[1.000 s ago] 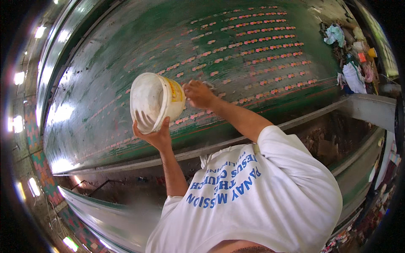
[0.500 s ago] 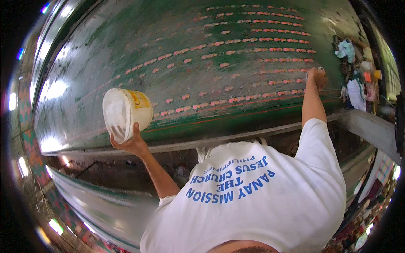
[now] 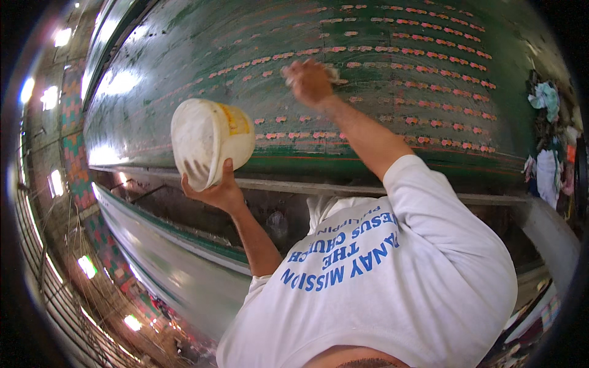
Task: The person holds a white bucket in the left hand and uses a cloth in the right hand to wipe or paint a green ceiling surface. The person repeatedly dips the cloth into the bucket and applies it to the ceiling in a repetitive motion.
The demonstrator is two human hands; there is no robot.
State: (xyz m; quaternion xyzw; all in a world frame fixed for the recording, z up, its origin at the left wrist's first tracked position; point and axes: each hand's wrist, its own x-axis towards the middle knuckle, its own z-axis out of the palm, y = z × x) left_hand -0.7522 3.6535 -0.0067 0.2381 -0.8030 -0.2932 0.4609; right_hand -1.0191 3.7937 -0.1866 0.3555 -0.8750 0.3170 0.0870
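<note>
My left hand (image 3: 215, 193) is closed around the lower side of a white plastic tub (image 3: 236, 144) with a yellow label. The tub is tilted above the green table, its round end turned left; finger shapes show at its lower part. Farther forward, my right hand (image 3: 310, 83) is on or just over the table, fingers curled on a pale crumpled wad, apparently a rag (image 3: 333, 75). Most of the wad is hidden by the hand. Rows of small pink printed shapes (image 3: 442, 124) run across the green table surface (image 3: 392, 158), fainter and smeared near my right hand.
A pale ledge (image 3: 276, 184) edges the table's near side. Crumpled cloths (image 3: 545, 103) hang or lie at the far right end, beside a grey beam (image 3: 549, 230). Behind me is another long, shiny surface (image 3: 178, 270) with a green edge.
My right hand has swept from the table's right end leftward to the middle, still with the pale wad. The tub stays in my left hand. The whole view has shifted.
</note>
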